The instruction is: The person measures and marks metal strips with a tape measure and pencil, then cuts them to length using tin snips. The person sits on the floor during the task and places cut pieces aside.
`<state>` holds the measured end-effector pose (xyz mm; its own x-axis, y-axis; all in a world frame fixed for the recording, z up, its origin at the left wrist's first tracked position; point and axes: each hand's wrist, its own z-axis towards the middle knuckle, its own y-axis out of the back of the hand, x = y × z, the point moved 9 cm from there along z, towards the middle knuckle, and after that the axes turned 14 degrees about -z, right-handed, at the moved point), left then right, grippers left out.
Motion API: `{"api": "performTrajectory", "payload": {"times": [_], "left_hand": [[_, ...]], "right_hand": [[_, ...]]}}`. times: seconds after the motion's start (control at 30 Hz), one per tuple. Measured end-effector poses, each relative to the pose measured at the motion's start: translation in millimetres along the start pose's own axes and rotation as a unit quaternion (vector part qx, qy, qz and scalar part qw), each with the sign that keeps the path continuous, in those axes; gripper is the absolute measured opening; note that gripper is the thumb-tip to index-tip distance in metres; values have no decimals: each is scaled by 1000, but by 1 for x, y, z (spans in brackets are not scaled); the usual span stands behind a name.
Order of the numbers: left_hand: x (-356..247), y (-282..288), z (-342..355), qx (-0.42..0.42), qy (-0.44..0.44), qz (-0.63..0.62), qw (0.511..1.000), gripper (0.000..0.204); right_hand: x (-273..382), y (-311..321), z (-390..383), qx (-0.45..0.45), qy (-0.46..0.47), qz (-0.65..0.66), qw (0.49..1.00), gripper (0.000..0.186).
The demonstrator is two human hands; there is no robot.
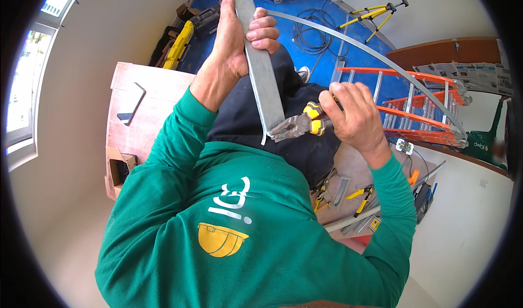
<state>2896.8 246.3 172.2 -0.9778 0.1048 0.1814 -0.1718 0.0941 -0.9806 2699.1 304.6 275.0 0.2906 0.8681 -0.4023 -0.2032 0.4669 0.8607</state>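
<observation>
A long grey metal channel (260, 74) slants from the top of the view down toward my lap. My left hand (239, 38) is wrapped round its upper part, thumb along one side and fingers curled over the other. In my right hand (354, 114) are combination pliers (297, 127) with yellow and black handles. Their jaws sit at the channel's lower end, on a small bent flap of metal (264, 138); whether they grip it firmly I cannot tell. Part of the plier handles is hidden by my fingers.
An orange ladder (403, 112) lies at the right, with a long thin metal strip (381, 57) arching above it. Several hand tools, among them yellow-handled pliers (361, 198), rest on a board at lower right. A pinkish board (158, 90) is at left. A yellow tripod (376, 15) and coiled cable (316, 35) lie beyond.
</observation>
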Motion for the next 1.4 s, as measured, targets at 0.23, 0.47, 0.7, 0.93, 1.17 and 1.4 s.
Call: {"api": "performTrajectory", "payload": {"times": [0.23,0.47,0.7,0.93,1.17,1.4], "left_hand": [[-3,30,2,-49,-15,5,999,74],[-3,54,14,-67,-25,37,997,74],[11,64,37,-108,-62,72,990,75],[69,86,119,-54,-74,51,994,77],[180,153,171,-88,-22,115,989,57],[296,235,163,-236,58,128,962,54]], "right_hand": [[-6,-68,26,313,87,180,929,17],[-9,-107,9,386,56,303,870,12],[-54,-88,-112,253,-514,468,673,38],[61,-58,-192,-31,-697,581,420,42],[97,-30,-266,-171,-816,433,342,37],[115,-46,-360,-95,-903,300,292,36]]}}
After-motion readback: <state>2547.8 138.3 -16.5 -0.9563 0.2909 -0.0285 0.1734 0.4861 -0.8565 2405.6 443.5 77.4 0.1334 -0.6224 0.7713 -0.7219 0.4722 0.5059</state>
